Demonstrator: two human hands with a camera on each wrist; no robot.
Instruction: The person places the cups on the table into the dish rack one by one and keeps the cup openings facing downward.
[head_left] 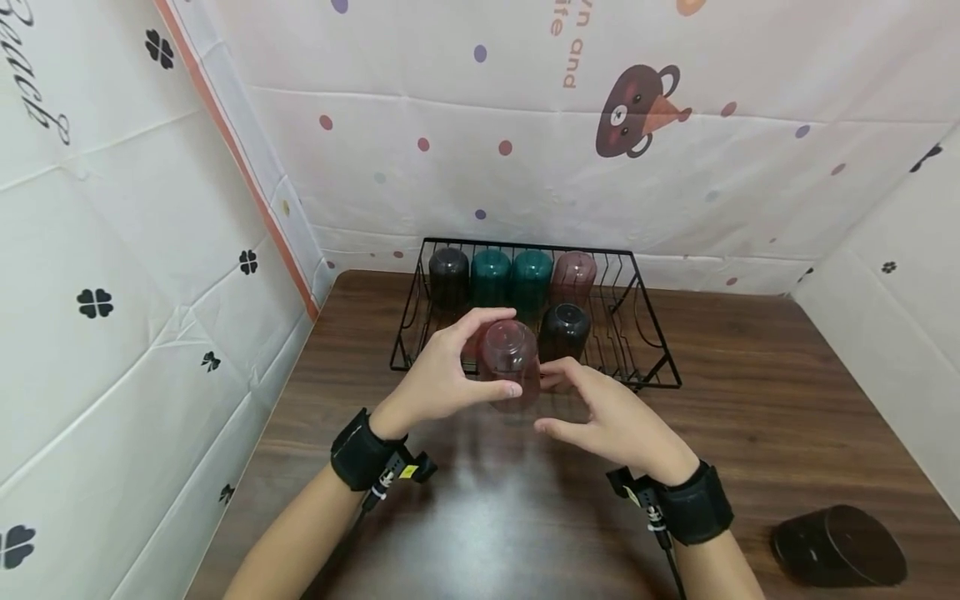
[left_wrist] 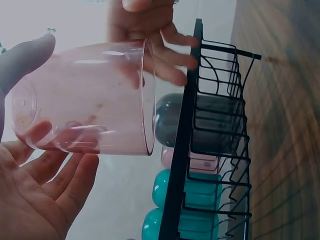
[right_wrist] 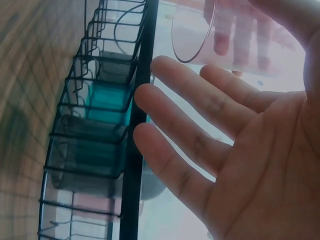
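Note:
A clear pink cup (head_left: pixel 510 354) is held upside down by my left hand (head_left: pixel 450 371), its fingers and thumb around the sides, in front of the black wire rack (head_left: pixel 654 329). The left wrist view shows this pink cup (left_wrist: pixel 95 100) with its rim towards the rack's side. My right hand (head_left: pixel 611 408) is just right of the cup, fingers loosely spread. In the right wrist view, the right hand (right_wrist: pixel 250 145) has nothing in its palm. Whether its fingertips touch the cup is hard to tell.
Inverted in the rack's back row stand a dark cup (head_left: pixel 448 282), two teal cups (head_left: pixel 491 279) and a pink cup (head_left: pixel 574 279). Another dark cup (head_left: pixel 564 335) is in front of them. A dark cup (head_left: pixel 836 546) lies on its side at the wooden table's right front.

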